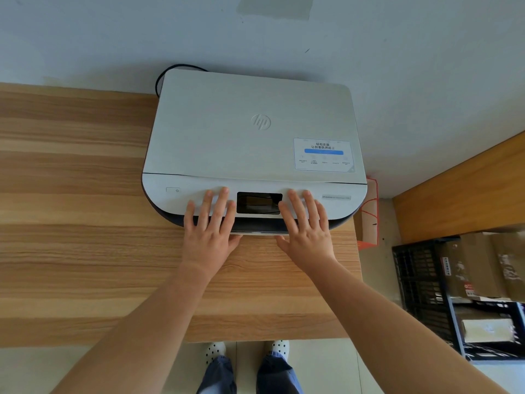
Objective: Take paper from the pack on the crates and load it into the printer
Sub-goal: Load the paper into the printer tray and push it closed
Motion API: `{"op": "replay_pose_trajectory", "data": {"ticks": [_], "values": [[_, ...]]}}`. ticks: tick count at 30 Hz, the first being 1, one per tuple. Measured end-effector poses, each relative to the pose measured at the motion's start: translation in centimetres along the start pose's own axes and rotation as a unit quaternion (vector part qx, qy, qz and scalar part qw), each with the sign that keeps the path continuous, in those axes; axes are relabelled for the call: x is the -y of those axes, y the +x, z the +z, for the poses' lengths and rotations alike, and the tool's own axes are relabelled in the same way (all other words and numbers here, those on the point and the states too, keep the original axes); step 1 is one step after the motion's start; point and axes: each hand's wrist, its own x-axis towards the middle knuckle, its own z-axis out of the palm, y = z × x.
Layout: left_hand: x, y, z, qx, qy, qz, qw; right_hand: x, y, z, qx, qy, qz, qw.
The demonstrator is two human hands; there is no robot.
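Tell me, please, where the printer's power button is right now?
In the head view, the power button sits at the left end of the printer's front panel, just left of the left hand and well left of the dark screen.

The printer has a matt, pale plastic lid with a faint cloth-like texture; its front screen is glossy black. Beneath the printer, the tabletop shows smooth, striped wood grain.

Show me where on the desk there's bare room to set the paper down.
Free: the wide desk stretch left of the printer, and the strip between it and the near edge. Crowded: the printer's front, where the left hand and right hand lie flat.
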Motion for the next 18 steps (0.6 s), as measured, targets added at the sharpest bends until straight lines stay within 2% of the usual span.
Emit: {"op": "replay_pose_trajectory", "data": {"ticks": [7,18], "values": [[0.3,0.0,1.2,-0.046,0.028,0.012,0.998,0.0,0.0,1.1,-0.055,-0.001,-0.008,0.998],[0.1,0.0,2.0,-0.055,0.026,0.004,0.998,0.4,0.0,2.4,-0.099,0.002,0.001,0.995]]}}
